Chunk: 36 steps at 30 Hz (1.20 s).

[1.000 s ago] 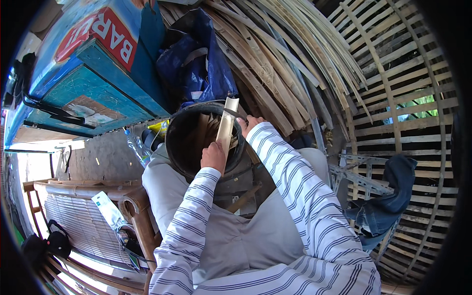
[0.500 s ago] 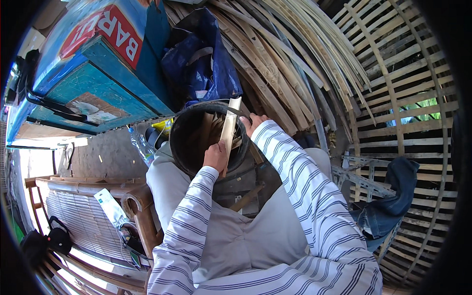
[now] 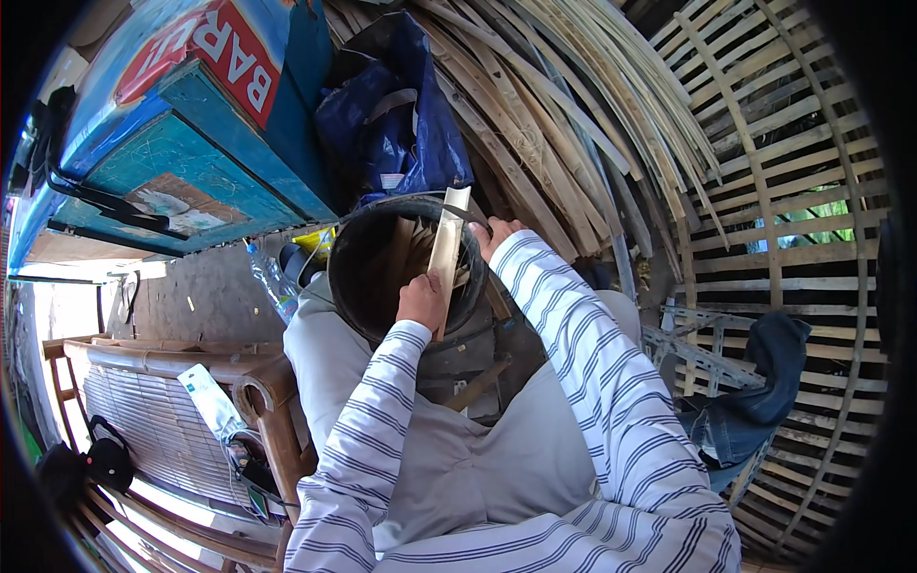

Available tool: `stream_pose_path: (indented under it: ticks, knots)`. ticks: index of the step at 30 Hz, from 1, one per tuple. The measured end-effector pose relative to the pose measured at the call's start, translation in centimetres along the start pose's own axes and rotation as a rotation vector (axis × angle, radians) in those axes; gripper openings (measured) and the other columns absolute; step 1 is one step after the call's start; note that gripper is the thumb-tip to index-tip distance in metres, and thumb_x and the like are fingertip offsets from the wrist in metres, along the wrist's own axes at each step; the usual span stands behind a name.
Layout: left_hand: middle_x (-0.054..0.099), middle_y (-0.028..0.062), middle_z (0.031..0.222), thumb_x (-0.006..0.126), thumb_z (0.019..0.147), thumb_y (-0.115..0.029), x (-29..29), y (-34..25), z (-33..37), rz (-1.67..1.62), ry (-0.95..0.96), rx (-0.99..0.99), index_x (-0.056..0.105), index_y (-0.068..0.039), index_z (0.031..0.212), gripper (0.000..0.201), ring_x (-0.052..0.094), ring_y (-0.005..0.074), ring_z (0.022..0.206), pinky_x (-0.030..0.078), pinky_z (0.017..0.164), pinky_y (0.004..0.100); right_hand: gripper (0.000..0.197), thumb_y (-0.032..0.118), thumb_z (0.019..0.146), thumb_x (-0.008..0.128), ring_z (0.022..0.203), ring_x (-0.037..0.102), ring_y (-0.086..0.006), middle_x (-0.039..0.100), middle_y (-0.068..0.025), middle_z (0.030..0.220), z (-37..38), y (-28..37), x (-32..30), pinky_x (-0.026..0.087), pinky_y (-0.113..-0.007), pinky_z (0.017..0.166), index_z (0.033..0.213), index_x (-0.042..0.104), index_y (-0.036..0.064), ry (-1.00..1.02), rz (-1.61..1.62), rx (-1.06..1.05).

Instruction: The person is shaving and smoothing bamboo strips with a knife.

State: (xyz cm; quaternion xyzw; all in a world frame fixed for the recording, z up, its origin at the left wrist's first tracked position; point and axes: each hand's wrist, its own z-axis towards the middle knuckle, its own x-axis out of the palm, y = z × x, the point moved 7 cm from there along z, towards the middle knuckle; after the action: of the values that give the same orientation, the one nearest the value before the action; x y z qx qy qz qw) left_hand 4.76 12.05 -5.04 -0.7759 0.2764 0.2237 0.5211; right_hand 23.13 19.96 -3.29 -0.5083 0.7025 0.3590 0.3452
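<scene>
Gripping 1 bamboo strip [image 3: 446,250] over the black bucket [image 3: 355,269], your left hand [image 3: 420,300] closes low; your right hand [image 3: 499,238] clutches a dark blade [image 3: 462,212]. Strip looks light, stiff; hold its lower end.

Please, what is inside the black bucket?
The black bucket holds thin, tan strips. The left hand and held wooden piece cover part; what lies beneath the strips is hidden.

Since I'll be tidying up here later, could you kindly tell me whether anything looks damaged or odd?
Yes: the blue box at upper left has a ragged brown-and-white patch, where its coating appears worn or peeled away. The pale strip held over the black bucket shows no obvious break.
</scene>
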Motion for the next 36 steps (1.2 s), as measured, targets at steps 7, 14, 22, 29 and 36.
stream_pose_path:
  ticks: [7,14,22,29,36]
  knots:
    - [0.062,0.0313,0.088,0.034,0.098,-0.037,-0.3,0.3,-0.2,0.001,-0.015,-0.028,0.064,0.007,0.091,0.053,0.059,0.0478,0.087,0.046,0.083,0.0516,0.073,0.065,0.091,0.028,0.117,0.051,-0.0387,0.053,-0.0250,0.125,-0.1,-0.1,0.9,0.040,-0.047,0.101,0.130,0.050,0.0081,0.015,0.021,0.001]
    - [0.062,0.0308,0.088,0.035,0.099,-0.038,-0.6,0.9,0.4,-0.026,0.010,-0.006,0.064,0.007,0.091,0.054,0.059,0.0463,0.087,0.047,0.083,0.0504,0.067,0.064,0.091,0.033,0.108,0.056,-0.0391,0.058,-0.0259,0.113,-3.0,1.0,0.9,0.045,-0.048,0.093,0.120,0.057,0.0092,0.030,-0.013,-0.072]
    - [0.061,0.0311,0.088,0.036,0.098,-0.038,-1.3,1.1,-0.3,-0.018,0.007,-0.006,0.064,0.007,0.088,0.054,0.059,0.0464,0.086,0.046,0.083,0.0507,0.070,0.066,0.089,0.033,0.104,0.057,-0.0430,0.060,-0.0296,0.103,-0.4,-0.6,0.7,0.044,-0.049,0.092,0.119,0.057,0.0079,-0.094,0.030,-0.048]
    - [0.061,0.0311,0.086,0.035,0.098,-0.039,-1.3,1.4,-0.7,-0.015,0.049,-0.025,0.065,0.006,0.087,0.054,0.059,0.0469,0.086,0.046,0.083,0.0503,0.068,0.064,0.090,0.035,0.102,0.057,-0.0434,0.060,-0.0306,0.105,-3.0,1.7,-0.1,0.046,-0.050,0.090,0.120,0.057,0.0078,0.030,-0.068,-0.138]
    - [0.062,0.0306,0.085,0.035,0.098,-0.038,-1.0,2.1,-0.6,-0.013,0.076,-0.064,0.065,0.004,0.088,0.053,0.060,0.0472,0.084,0.047,0.082,0.0504,0.066,0.064,0.091,0.033,0.096,0.061,-0.0427,0.062,-0.0287,0.100,-2.8,2.3,1.0,0.049,-0.050,0.086,0.119,0.056,0.0078,0.020,-0.150,-0.207]
